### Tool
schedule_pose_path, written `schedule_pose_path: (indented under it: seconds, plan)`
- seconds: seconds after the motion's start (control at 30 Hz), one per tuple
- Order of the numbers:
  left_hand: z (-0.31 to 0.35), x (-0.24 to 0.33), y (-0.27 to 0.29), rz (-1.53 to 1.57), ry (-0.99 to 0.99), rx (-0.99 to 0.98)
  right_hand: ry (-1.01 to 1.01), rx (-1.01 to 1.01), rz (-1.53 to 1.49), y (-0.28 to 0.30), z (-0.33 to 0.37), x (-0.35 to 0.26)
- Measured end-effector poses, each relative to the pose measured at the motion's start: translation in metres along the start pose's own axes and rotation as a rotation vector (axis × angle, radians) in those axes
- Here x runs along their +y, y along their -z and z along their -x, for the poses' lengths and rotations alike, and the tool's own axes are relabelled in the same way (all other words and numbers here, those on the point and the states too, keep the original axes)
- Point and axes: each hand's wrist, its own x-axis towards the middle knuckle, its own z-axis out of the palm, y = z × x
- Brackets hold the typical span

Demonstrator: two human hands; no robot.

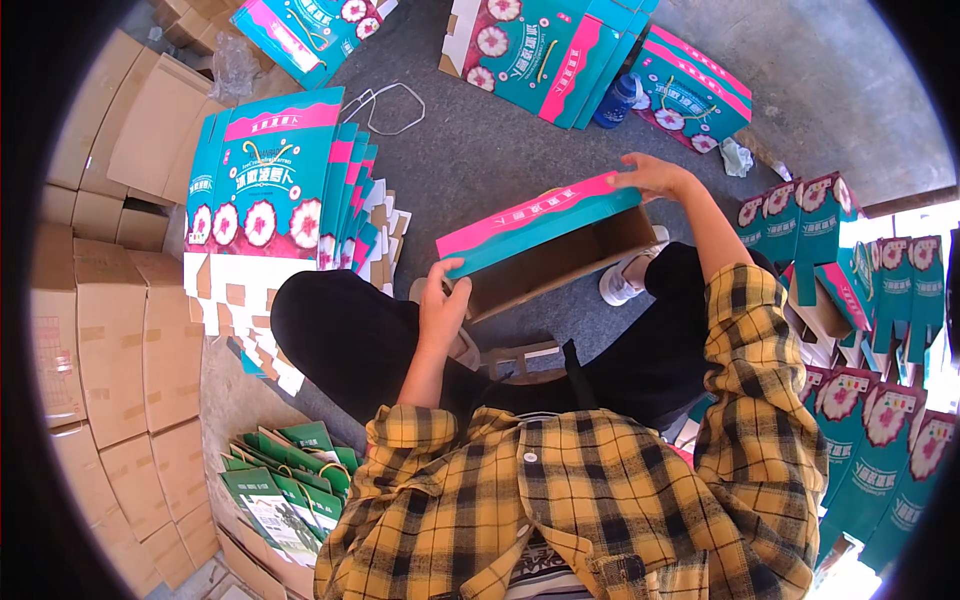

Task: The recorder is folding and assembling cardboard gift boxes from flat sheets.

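Your left hand and right hand grip opposite ends of the pink-and-teal carton; likely light, stiff, dentable: hold corners.

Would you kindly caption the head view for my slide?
Left hand and right hand hold an open box, cartons stacked at left.

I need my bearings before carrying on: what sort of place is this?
Probably a packing area or storeroom: brown cartons stacked at the left, a pile of flattened teal-and-pink boxes, and an open box in those colours between the left hand and right hand.
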Motion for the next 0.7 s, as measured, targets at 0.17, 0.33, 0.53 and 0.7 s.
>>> schedule_pose_path:
  seconds: [0.17,0.33,0.53,0.7]
  plan:
    - [-0.001,-0.001,0.002,-0.044,-0.053,0.036,0.097,-0.19,0.318,0.0,0.007,0.002]
    - [-0.002,0.004,-0.003,-0.06,-0.082,0.027,0.25,-0.128,0.81,0.002,0.014,0.004]
    - [-0.004,-0.007,-0.001,-0.229,-0.088,-0.008,0.069,0.086,1.066,-0.038,0.008,-0.011]
    - [-0.006,-0.013,-0.007,-0.262,-0.035,-0.044,0.109,0.143,1.51,-0.063,-0.012,-0.022]
